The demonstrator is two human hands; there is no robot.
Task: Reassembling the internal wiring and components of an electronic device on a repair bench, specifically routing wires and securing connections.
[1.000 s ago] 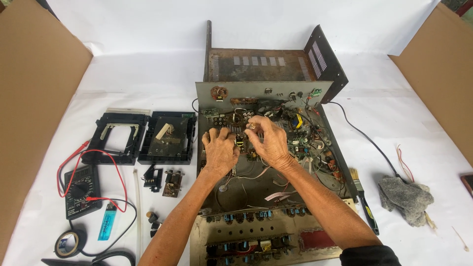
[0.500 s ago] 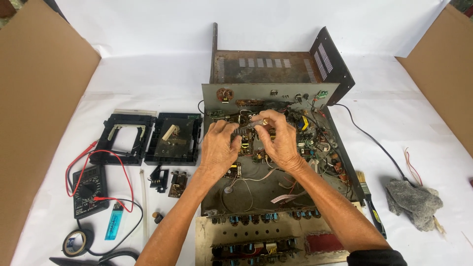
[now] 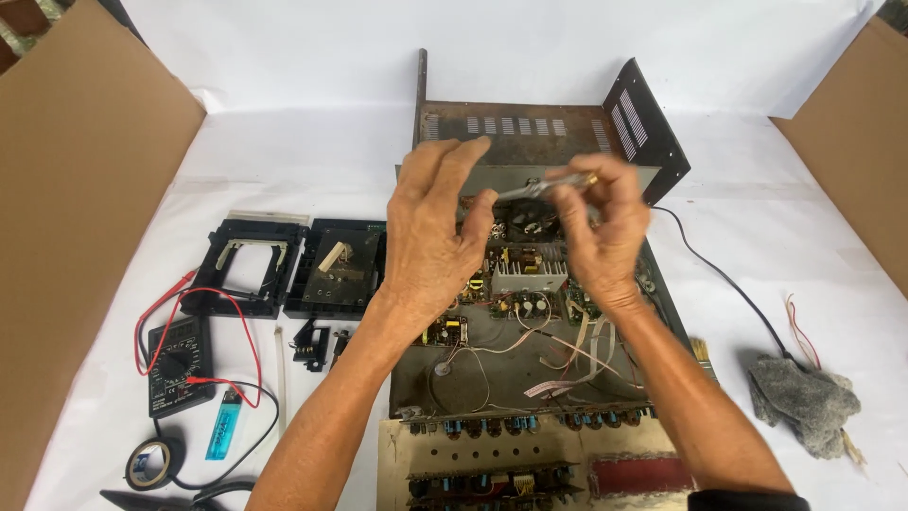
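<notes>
Both my hands are lifted above the open amplifier chassis, whose circuit boards and wires lie exposed. My right hand pinches a thin silver metal piece with a brass-coloured end between thumb and fingertips. My left hand is beside it with fingers spread and pointing up. Its thumb tip is right next to the near end of the piece, and I cannot tell whether it touches. Below the hands sit a finned heat sink and a round dark part.
Left of the chassis lie two black plastic frames, a multimeter with red leads, a blue lighter and a tape roll. A grey rag and black cable lie right. Cardboard walls flank the white sheet.
Both hands have risen from inside the chassis to above its rear edge, with the small metal piece lifted up. The left hand's fingers have spread open. The view has shifted closer.
</notes>
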